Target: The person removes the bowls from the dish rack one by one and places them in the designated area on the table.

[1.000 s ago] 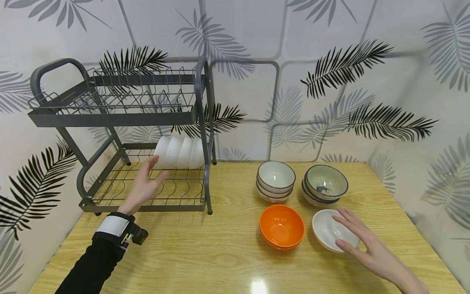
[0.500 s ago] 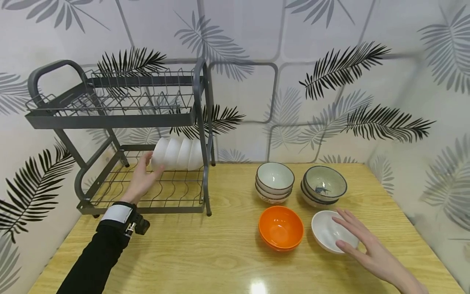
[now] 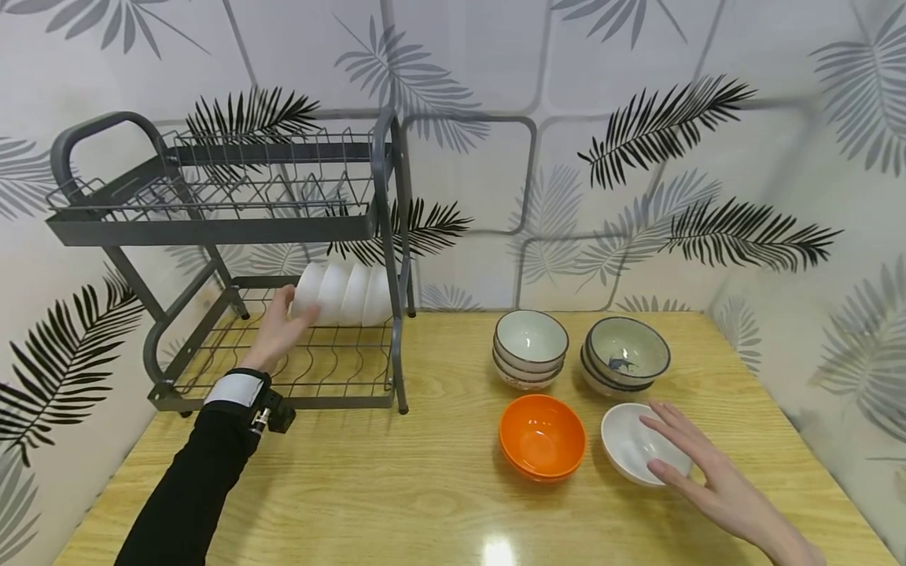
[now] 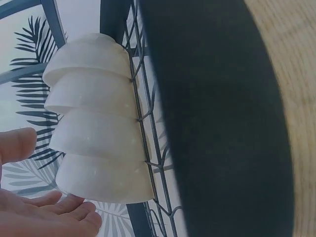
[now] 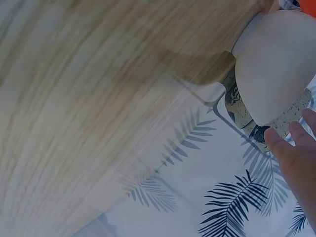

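Observation:
Several white bowls (image 3: 347, 295) stand on edge in a row on the lower tier of the dark rack. Beside the leftmost one is the left hand (image 3: 279, 334), thumb in front and fingers at its left side. In the left wrist view, the hand (image 4: 49, 215) has its fingertips by the end bowl (image 4: 103, 180), thumb apart from it; whether the fingertips touch is unclear. The right hand (image 3: 722, 487) is spread over the right side of a white bowl (image 3: 637, 448) on the table. Its fingertips (image 5: 272, 137) show near that bowl (image 5: 276, 64) in the right wrist view.
The two-tier wire rack (image 3: 212, 232) stands at the left, its upper tier above the left hand. Orange bowls (image 3: 543, 436) are nested in mid-table. Behind them are stacks of pale rimmed bowls (image 3: 531, 346) and greenish bowls (image 3: 627, 354), near the patterned wall.
The left hand has moved further into the rack, up to the leftmost white bowl, and its forearm has shifted right. The right hand stays over its bowl.

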A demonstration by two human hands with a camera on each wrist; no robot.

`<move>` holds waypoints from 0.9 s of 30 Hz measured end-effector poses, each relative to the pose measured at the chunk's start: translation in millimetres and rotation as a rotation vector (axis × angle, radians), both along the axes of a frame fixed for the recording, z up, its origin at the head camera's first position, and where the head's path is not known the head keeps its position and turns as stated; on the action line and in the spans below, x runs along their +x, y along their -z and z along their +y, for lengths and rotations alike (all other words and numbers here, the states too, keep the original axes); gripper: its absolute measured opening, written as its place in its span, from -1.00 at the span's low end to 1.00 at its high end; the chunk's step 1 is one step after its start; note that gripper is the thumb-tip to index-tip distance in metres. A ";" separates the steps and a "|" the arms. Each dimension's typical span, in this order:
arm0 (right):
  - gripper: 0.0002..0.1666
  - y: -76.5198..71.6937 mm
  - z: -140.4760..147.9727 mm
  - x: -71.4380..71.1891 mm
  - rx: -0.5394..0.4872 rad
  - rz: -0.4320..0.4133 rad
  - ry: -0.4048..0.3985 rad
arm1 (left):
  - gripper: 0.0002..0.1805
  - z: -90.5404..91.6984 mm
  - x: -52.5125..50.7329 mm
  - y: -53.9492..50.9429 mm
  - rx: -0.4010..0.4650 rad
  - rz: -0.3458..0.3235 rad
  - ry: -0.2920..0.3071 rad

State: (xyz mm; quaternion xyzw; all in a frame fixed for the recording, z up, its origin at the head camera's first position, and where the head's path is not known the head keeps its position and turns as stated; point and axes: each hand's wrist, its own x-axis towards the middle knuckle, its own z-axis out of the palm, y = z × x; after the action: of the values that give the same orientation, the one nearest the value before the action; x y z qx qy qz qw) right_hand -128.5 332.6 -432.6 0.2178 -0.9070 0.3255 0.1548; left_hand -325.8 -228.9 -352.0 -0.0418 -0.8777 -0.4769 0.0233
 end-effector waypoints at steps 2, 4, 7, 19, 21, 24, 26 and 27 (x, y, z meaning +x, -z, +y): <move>-0.34 0.1 0.0 -0.2 0.000 0.001 -0.002 | -0.18 0.4 -3.2 -0.5 -0.008 -0.008 -0.010; -0.34 0.4 0.2 -0.3 0.002 0.002 -0.002 | -0.17 0.9 -5.9 -1.3 -0.006 -0.016 -0.017; -0.34 1.0 0.5 -0.4 0.005 0.006 -0.003 | -0.20 2.5 -9.4 -2.8 0.004 -0.015 -0.027; -0.34 0.9 0.9 -1.3 0.005 0.000 -0.005 | -0.34 4.4 -21.3 -3.3 0.007 -0.028 -0.045; -0.34 1.1 0.7 -1.0 0.003 -0.001 -0.008 | -0.36 4.1 -23.4 -2.6 -0.009 -0.037 -0.059; -0.35 1.3 0.5 -0.5 -0.002 -0.003 -0.010 | -0.39 3.8 -26.7 -1.7 -0.041 -0.036 -0.071; -0.35 1.3 0.4 -0.2 -0.004 -0.002 -0.009 | -0.42 3.9 -28.1 -1.5 -0.062 -0.033 -0.080; -0.35 1.3 0.4 -0.1 -0.005 -0.003 -0.009 | -0.43 3.8 -28.6 -1.6 -0.073 -0.031 -0.087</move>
State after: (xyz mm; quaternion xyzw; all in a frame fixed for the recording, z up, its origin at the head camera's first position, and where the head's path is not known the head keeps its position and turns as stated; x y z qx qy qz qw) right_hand -128.6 333.1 -433.8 0.2208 -0.9056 0.3286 0.1523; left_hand -354.4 -225.0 -350.4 0.0031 -0.8957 -0.4438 0.0288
